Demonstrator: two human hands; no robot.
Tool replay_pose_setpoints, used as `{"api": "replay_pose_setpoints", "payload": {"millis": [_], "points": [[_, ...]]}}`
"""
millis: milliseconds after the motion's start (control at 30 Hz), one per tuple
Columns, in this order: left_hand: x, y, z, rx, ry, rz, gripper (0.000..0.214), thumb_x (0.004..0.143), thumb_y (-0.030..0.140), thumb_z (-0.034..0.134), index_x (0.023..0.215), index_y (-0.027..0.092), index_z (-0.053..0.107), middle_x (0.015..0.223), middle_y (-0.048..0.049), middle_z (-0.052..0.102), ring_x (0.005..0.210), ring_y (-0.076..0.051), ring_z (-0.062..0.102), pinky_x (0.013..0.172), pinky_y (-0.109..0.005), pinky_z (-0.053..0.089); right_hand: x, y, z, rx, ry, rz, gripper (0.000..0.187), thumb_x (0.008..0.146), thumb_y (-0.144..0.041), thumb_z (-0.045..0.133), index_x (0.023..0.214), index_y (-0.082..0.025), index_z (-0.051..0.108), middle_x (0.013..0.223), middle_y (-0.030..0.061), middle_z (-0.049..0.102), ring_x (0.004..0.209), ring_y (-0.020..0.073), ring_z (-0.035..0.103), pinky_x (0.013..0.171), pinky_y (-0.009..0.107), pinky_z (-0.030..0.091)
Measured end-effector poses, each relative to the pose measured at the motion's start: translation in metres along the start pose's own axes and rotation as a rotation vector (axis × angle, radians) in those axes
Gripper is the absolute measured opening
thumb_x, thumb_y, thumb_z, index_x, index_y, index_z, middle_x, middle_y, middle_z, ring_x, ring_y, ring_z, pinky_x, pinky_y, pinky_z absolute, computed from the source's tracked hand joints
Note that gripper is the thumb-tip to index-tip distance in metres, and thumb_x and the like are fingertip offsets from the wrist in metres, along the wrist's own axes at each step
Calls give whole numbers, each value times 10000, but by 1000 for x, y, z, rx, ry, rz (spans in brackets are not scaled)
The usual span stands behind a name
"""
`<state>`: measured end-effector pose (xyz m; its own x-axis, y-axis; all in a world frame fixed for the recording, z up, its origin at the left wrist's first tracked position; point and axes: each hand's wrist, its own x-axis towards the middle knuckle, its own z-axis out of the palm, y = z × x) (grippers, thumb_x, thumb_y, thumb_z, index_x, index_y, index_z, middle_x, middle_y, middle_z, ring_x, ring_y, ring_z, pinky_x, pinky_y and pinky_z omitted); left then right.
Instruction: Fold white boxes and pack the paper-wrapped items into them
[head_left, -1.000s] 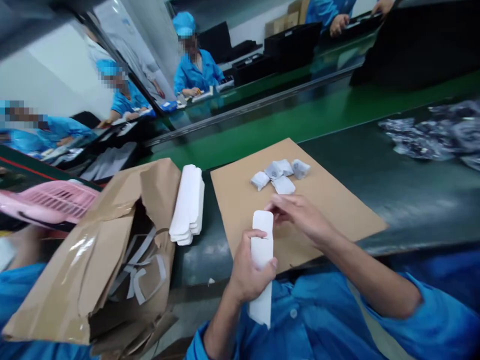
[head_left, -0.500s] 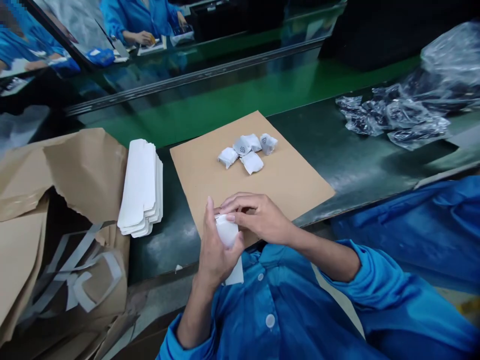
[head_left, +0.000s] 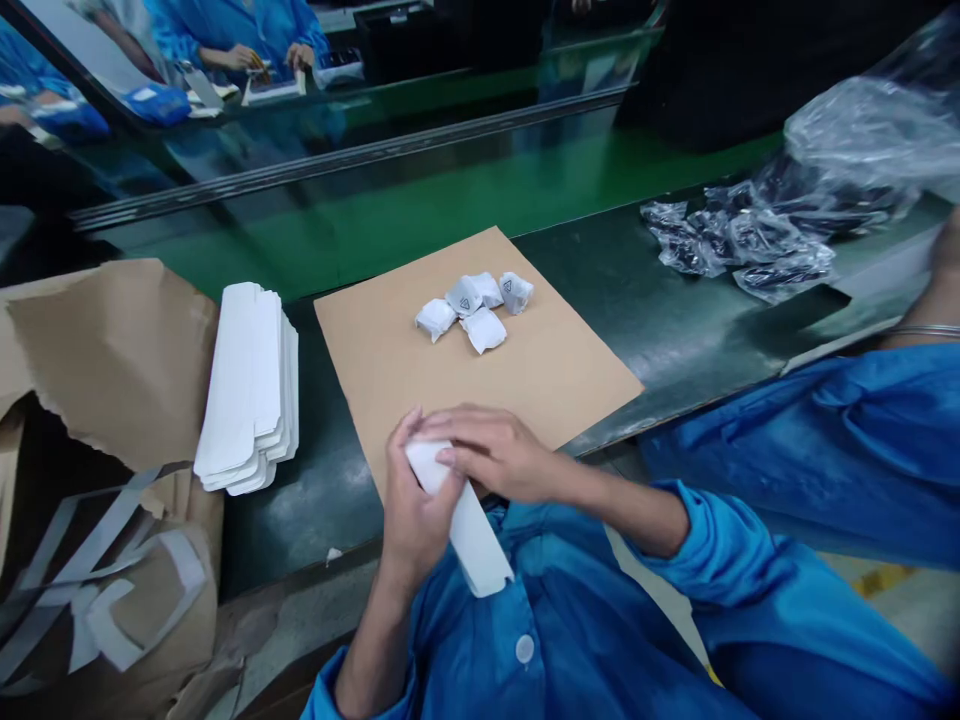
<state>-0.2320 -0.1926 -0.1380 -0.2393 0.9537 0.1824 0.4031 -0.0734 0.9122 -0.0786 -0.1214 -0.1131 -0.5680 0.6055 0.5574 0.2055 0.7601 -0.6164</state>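
Note:
My left hand (head_left: 412,505) is wrapped round a long white carton (head_left: 469,530) held near the table's front edge, its lower end pointing at my chest. My right hand (head_left: 491,450) presses its fingers on the carton's top end, folding it over. Both hands hover over the near corner of a brown cardboard sheet (head_left: 540,370). Several small white packets (head_left: 472,305) lie on the sheet's far part. A stack of flat white cartons (head_left: 251,385) lies to the left of the sheet.
A torn brown paper wrap (head_left: 112,360) with white strips lies at the left. Clear plastic bags with dark items (head_left: 757,240) sit at the right, next to another person's blue sleeve (head_left: 825,440). A green conveyor belt (head_left: 420,210) runs behind; other workers sit beyond it.
The view dropped and shifted left. My hands turned the white carton so its lower end points down to the right, and my right fingers have folded over its top end.

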Motion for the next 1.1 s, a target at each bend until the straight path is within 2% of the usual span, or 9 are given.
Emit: {"api": "replay_pose_setpoints", "payload": {"millis": [167,267,333,433,533,633,767,867,1100], "points": [[41,-11,-2,-377,267,-214,413,838,465,667,1103,223,462,976,-33,644,846,-209,722,798,-377,586,92,60,-28,-627,-305,39,461,937,-31,419,1355,-170,551,1366,148,579,1241,300,514,981,471,436],[58,-24,-10,-294,376,-179,403,859,471,628,1097,210,436,1017,-58,635,953,-231,708,893,-441,561,140,86,-19,-734,-578,51,308,864,12,519,1101,-109,673,1160,167,670,1185,314,544,1003,462,398],[57,-29,-20,-190,445,-153,467,800,431,716,1119,193,473,1184,-117,606,1179,-271,613,1055,-488,460,151,86,-16,-707,-627,58,275,869,-28,557,1102,-120,669,1107,143,690,1144,295,570,989,433,407],[41,-27,-40,204,357,94,668,769,372,775,1327,177,465,1474,-179,436,1438,-316,357,1205,-500,259,131,70,-31,-426,-571,56,442,935,-161,539,1374,-130,499,1270,136,634,1146,253,571,957,388,433],[29,-18,-53,631,-232,502,745,868,400,687,1503,244,330,1548,-144,410,1463,-321,338,1215,-537,219,82,57,-59,22,-641,115,480,974,-286,512,1417,-112,448,1264,125,639,1009,190,619,848,321,482],[31,-12,-51,788,-659,712,597,917,373,630,1468,313,409,1455,-86,539,1350,-303,481,1168,-540,293,32,58,-73,68,-667,238,384,1006,-320,466,1324,-133,574,1293,113,650,1079,199,621,909,341,487],[43,-9,-36,974,-627,676,476,944,429,559,1372,221,544,1146,-126,670,1010,-299,633,853,-432,508,-5,65,-61,-421,-260,362,365,1027,-257,400,1290,-156,633,1377,121,609,1244,277,536,1055,468,402],[43,-6,-27,1059,-504,607,553,963,428,513,1440,151,472,1236,-186,625,1021,-327,629,788,-431,514,-12,64,-50,-681,-16,412,369,1025,-257,395,1255,-126,651,1296,150,648,1158,289,569,1008,459,433],[34,-8,-26,933,-615,681,515,926,119,478,1373,366,546,1482,-146,447,1201,-349,538,849,-485,462,-20,59,-41,-661,-192,430,450,914,-281,647,1321,-99,584,1142,163,695,1082,317,605,933,462,496]]}}
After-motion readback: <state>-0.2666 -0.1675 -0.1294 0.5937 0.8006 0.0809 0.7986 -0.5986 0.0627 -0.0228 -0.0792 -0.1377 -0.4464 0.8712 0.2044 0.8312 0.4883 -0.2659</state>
